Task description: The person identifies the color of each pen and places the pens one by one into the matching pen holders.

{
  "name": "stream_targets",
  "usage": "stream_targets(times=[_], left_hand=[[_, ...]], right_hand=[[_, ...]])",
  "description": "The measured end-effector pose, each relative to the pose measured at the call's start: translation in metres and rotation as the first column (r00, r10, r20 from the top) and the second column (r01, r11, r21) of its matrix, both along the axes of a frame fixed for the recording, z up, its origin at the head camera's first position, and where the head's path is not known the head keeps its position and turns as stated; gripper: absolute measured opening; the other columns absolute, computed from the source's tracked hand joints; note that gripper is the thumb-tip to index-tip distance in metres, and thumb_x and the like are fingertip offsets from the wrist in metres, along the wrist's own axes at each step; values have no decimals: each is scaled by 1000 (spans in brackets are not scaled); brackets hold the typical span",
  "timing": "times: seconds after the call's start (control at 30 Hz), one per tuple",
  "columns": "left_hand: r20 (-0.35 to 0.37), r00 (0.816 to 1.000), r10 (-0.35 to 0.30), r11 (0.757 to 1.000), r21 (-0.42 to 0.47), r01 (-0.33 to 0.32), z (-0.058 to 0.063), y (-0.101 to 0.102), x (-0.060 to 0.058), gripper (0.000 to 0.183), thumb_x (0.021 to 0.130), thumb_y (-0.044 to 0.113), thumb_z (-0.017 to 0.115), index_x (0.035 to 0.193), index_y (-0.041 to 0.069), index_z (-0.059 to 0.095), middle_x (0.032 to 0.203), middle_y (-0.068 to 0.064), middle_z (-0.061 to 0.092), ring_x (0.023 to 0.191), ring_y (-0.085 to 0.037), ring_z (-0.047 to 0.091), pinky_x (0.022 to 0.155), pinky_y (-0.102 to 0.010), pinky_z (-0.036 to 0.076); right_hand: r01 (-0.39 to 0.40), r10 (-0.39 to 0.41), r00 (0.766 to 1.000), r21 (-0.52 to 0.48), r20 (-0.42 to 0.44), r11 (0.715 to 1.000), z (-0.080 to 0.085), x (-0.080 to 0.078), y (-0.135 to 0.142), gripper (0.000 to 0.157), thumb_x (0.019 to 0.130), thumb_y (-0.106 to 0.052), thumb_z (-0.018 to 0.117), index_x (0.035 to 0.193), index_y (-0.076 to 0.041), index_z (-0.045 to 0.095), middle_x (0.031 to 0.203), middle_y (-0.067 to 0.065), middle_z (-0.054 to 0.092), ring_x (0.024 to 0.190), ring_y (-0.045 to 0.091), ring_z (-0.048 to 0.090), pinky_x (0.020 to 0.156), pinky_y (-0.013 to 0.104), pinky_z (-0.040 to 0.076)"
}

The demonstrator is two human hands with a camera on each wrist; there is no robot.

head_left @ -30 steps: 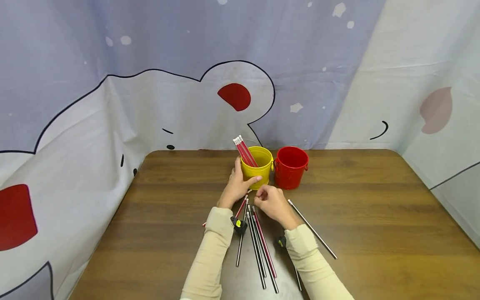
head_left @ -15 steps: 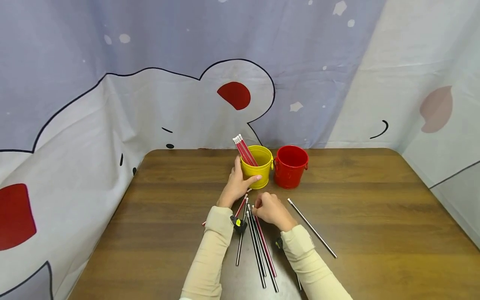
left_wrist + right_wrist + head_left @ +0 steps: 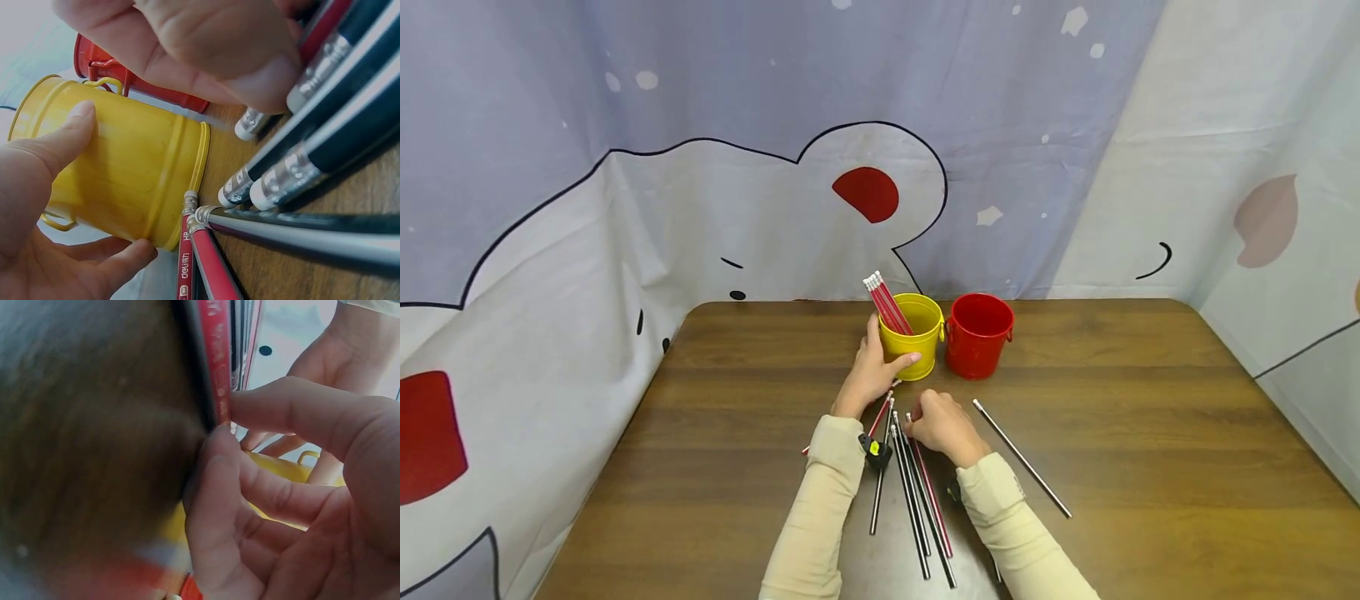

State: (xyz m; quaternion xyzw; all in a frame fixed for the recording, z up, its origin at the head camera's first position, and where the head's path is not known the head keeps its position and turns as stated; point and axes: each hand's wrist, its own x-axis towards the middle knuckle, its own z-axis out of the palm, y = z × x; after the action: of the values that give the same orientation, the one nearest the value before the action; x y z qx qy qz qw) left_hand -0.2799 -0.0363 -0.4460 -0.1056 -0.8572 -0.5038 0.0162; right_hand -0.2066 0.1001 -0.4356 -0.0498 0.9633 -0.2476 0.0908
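We have a red pencil (image 3: 933, 502) lying on the counter (image 3: 745, 467), in front of the yellow bucket (image 3: 919, 343) and at the right edge of a cluster of dark pencils (image 3: 911, 508). Our right hand (image 3: 946, 425) is down at its far end, the fingers (image 3: 269, 409) narrow and, as far as we can judge, pinching the shaft; how firmly, we cannot tell. Our left hand (image 3: 867, 372) grips the yellow bucket, thumb on the near wall. To do this pick-up well, we should keep the pinch on that one red shaft, avoid catching the dark ones just beside it, and lift the pinched end first so the neighbours stay put; the bucket needs only light, steady pressure. The red pencil's long axis runs mostly away from us, at a slight slant: its far end, apparently the eraser, points toward the yellow bucket, and its other end points back toward us and a little rightward.
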Motion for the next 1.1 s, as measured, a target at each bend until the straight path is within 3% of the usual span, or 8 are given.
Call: stream_targets(times=[0.17,0.57,0.87,1.1], left_hand=[[-7,1000,2,1000,7,-2,-2,0,0,94,78,45,68,145,30,3,136,-16,35,126,-33,35,103,-52,29],[4,1000,-2,1000,3,2,0,0,1,95,79,44,68,146,29,2,135,-16,36,124,-33,36,103,-52,30],[5,1000,2,1000,6,-2,-2,1,1,95,78,45,68,145,30,3,133,-15,37,122,-31,38,103,-50,30],[1,1000,-2,1000,6,2,-2,0,1,96,78,44,68,146,29,2,134,-16,36,123,-32,37,103,-50,30]], right_hand=[[-5,5,1000,47,-16,999,1,2,-3,18,73,-21,73,65,-10,61,60,3,52,52,19,47,45,30,36],[7,-7,1000,42,-10,999,1,4,-4,23,72,-19,69,55,-11,57,54,2,45,47,18,42,42,30,32],[-25,36,993,95,-116,995,-2,9,-9,25,70,-12,69,54,-11,50,53,2,45,48,20,45,44,33,35],[-3,4,999,34,-39,999,1,9,-10,30,72,-14,70,52,-11,48,52,0,38,45,17,38,41,29,31]])
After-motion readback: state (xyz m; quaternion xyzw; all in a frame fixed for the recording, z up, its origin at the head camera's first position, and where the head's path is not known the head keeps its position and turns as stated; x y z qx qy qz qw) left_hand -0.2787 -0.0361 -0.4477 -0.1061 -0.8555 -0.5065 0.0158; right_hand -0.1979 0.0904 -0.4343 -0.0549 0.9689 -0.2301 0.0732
